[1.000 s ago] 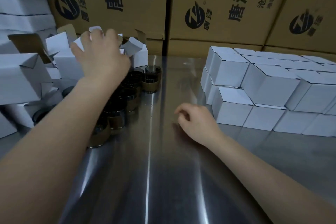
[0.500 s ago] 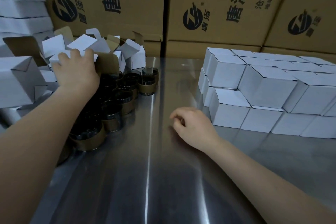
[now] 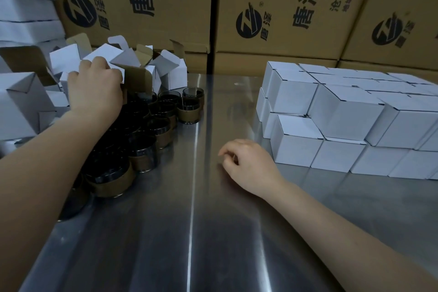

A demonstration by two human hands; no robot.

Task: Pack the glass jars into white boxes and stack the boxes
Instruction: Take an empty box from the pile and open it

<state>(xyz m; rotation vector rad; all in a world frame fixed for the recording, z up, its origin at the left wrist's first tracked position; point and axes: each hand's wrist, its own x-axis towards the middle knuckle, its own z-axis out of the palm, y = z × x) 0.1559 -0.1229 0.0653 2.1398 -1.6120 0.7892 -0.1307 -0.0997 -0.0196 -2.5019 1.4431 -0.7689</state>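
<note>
Several dark glass jars (image 3: 151, 130) with tan bands stand in a cluster on the left of the steel table (image 3: 194, 232). Behind them lies a heap of open white boxes (image 3: 166, 71) with flaps up. My left hand (image 3: 94, 87) reaches over the jars and grips one open white box (image 3: 118, 73) from that heap, its brown inside flap showing beside my fingers. My right hand (image 3: 246, 163) rests on the table with loosely curled fingers and holds nothing. Closed white boxes (image 3: 343, 114) are stacked two layers high at the right.
Large brown cartons (image 3: 284, 7) with printed logos wall off the back. More white boxes (image 3: 21, 102) pile up at the far left, with flat white stacks (image 3: 26, 12) above them. A bare strip of table runs between the jars and the closed stack.
My left hand came back and down from the far boxes, now holding one open box just above the jars. My right hand has stayed in place.
</note>
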